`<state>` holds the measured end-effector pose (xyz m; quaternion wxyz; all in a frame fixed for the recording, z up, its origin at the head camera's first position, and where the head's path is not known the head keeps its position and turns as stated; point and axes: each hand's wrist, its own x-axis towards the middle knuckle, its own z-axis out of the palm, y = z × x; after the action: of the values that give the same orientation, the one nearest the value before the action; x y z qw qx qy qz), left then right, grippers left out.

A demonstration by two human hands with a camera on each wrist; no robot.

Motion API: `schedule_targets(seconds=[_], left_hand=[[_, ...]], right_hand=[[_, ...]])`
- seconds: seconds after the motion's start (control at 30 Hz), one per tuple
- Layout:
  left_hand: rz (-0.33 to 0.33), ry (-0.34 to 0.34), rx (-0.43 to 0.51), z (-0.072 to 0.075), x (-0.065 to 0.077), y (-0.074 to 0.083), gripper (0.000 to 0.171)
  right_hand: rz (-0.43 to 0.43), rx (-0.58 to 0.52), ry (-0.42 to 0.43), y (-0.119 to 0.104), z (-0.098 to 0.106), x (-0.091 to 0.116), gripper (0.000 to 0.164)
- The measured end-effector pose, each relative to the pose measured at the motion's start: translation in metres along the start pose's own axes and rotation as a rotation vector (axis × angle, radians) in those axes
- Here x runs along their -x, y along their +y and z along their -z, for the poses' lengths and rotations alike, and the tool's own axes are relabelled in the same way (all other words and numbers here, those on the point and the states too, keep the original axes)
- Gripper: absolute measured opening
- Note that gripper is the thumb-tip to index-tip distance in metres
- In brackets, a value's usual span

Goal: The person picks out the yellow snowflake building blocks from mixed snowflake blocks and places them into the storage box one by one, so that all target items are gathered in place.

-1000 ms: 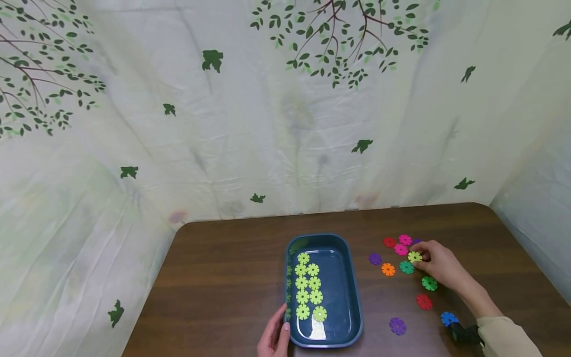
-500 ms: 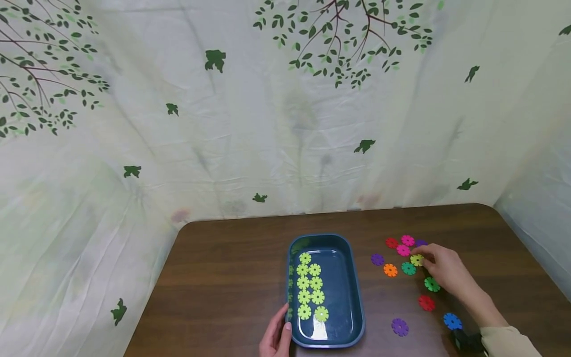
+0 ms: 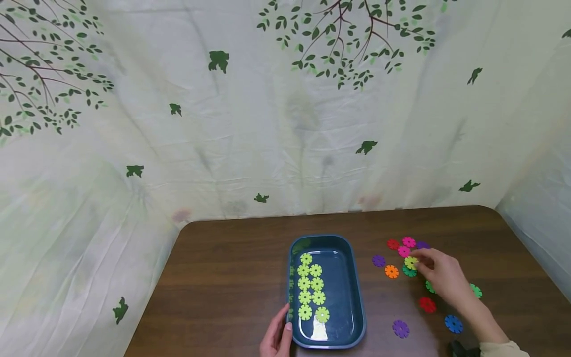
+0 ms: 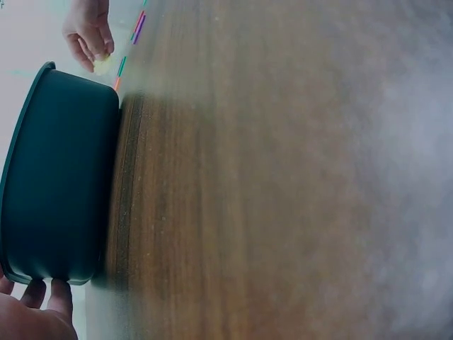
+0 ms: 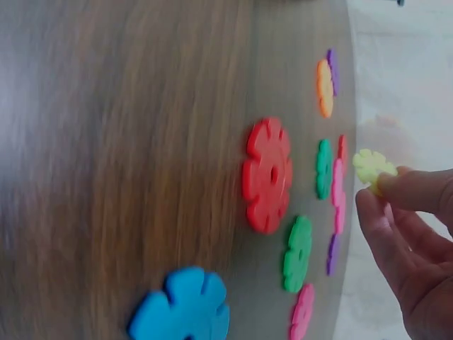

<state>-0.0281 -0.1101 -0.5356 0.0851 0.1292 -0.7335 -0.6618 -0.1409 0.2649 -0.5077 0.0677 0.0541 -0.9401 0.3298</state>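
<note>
My right hand (image 3: pixel 443 272) pinches a yellow-green flower-shaped plastic disc (image 5: pixel 371 167) between thumb and fingertips. The right wrist view shows that disc raised off the table; in the head view it overlaps a teal-green disc (image 3: pixel 409 271). At the near left side of a dark blue rectangular tray (image 3: pixel 352 317), my left hand (image 3: pixel 276 334) holds the edge. In the left wrist view its fingertips (image 4: pixel 60 294) touch the tray's outer wall. Several yellow-green discs (image 3: pixel 317 284) lie in two columns along the tray's left half.
Around the right hand lie loose discs: red (image 3: pixel 393 244), pink (image 3: pixel 408 242), orange (image 3: pixel 391 271) and purple (image 3: pixel 378 261). Nearer are another red disc (image 3: pixel 427 305), a blue one (image 3: pixel 453 324) and a purple one (image 3: pixel 400 328). A leaf-printed cloth (image 3: pixel 294 124) hangs behind the brown table (image 3: pixel 232 277).
The right hand has lifted the yellow-green disc and shifted it slightly left, over the teal-green disc. A green disc now shows right of the forearm. The left hand keeps its place on the tray.
</note>
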Motion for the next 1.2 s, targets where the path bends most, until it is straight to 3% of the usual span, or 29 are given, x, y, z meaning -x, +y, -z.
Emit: schedule_targets(seconds=[0.3, 0.63, 1.2], left_hand=[[-0.039, 0.003, -0.016, 0.001, -0.001, -0.002, 0.034], [0.008, -0.005, -0.032, 0.0, -0.001, -0.001, 0.035], [0.025, 0.014, -0.057, -0.002, -0.001, 0.003, 0.034]], right_hand=[[0.02, -0.071, 0.072, -0.017, -0.007, 0.0, 0.026], [-0.008, -0.134, 0.108, -0.034, -0.016, -0.006, 0.024], [-0.065, -0.312, 0.125, -0.059, -0.041, -0.013, 0.018]])
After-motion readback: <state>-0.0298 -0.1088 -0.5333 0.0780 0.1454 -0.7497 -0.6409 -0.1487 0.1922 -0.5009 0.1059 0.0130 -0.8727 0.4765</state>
